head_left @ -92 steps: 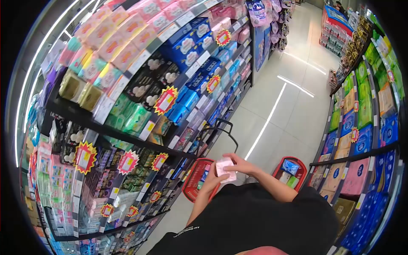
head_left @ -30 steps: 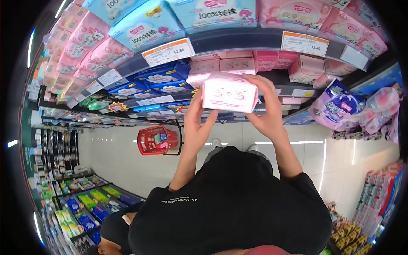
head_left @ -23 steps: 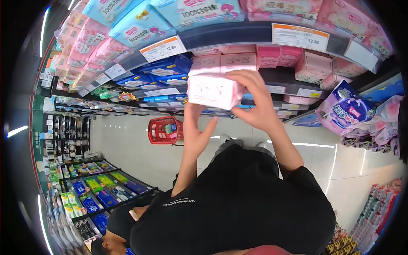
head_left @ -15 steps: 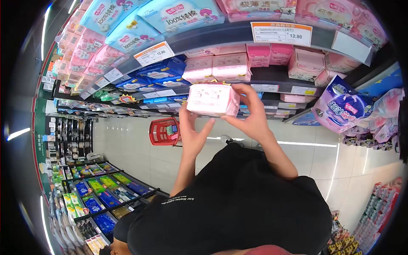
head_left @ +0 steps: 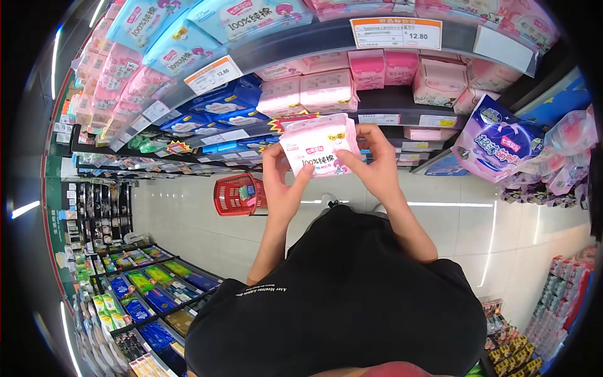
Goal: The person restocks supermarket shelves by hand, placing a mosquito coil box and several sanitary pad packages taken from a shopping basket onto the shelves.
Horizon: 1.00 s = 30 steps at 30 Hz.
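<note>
A pink and white soft pack (head_left: 320, 146) is held up in front of the shelf, its printed front with a yellow label turned towards me. My left hand (head_left: 282, 183) grips its left side, the thumb on the lower front. On the right side my right hand (head_left: 377, 164) holds it, with the thumb pressed on the front face. Just behind the pack, similar pink packs (head_left: 325, 88) stand on a shelf, and a red and yellow star tag (head_left: 276, 123) shows at its upper left edge.
Blue packs (head_left: 248, 22) line the upper shelf above a price tag (head_left: 397, 34). A red basket (head_left: 227, 196) with a few items sits on the floor at left. Purple bags (head_left: 496, 141) hang at right. Another shelf rack (head_left: 164, 301) stands lower left.
From facing the shelf at an angle down the aisle, the view has swung to face it closely. The pack has been turned from its plainer printed side to its front. The other person has left view.
</note>
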Available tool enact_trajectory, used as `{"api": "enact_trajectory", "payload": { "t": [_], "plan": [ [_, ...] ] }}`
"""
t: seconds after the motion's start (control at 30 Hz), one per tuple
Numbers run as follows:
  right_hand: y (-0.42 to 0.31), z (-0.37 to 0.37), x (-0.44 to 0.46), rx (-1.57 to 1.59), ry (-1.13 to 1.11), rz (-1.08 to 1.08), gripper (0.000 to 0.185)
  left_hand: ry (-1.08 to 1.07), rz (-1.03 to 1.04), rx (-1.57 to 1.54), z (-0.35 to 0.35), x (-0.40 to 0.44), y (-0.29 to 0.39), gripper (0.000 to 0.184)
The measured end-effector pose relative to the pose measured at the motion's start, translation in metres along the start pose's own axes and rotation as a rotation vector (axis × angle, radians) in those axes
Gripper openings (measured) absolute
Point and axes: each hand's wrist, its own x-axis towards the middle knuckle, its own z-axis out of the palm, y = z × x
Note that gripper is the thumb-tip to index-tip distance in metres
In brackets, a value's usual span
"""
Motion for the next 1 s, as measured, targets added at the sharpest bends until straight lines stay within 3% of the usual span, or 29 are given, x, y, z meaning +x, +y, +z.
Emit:
{"api": "enact_trajectory", "payload": {
  "t": [0.3, 0.43, 0.57, 0.63, 0.67, 0.73, 0.83, 1.0],
  "plan": [
    [-0.009, 0.031, 0.001, 0.001, -0.171, 0.115, 0.043, 0.031, 0.179, 0.272, -0.024, -0.012, -0.001, 0.065],
    [-0.009, 0.039, 0.009, 0.01, -0.214, 0.133, 0.042, -0.043, 0.149, 0.212, -0.045, -0.009, 0.004, 0.072],
    [-0.007, 0.043, 0.026, 0.091, -0.15, 0.144, 0.041, -0.025, 0.104, 0.221, -0.064, -0.006, -0.016, 0.063],
    [-0.013, 0.048, 0.039, 0.027, -0.065, 0.037, 0.045, -0.13, 0.022, 0.34, -0.081, -0.008, -0.036, 0.056],
    [-0.021, 0.053, 0.047, -0.144, -0.07, -0.072, 0.046, -0.166, -0.009, 0.38, -0.086, -0.012, -0.049, 0.046],
    [-0.037, 0.062, 0.067, -0.488, -0.072, -0.306, 0.05, -0.305, 0.02, 0.479, -0.096, -0.017, -0.06, 0.043],
    [-0.022, 0.068, 0.103, -0.747, -0.118, -0.401, 0.057, -0.453, 0.022, 0.439, -0.102, -0.02, -0.066, 0.038],
    [-0.012, 0.088, 0.114, -0.619, -0.054, -0.359, 0.062, -0.546, 0.031, 0.408, -0.106, -0.016, -0.069, 0.038]
  ]
}}
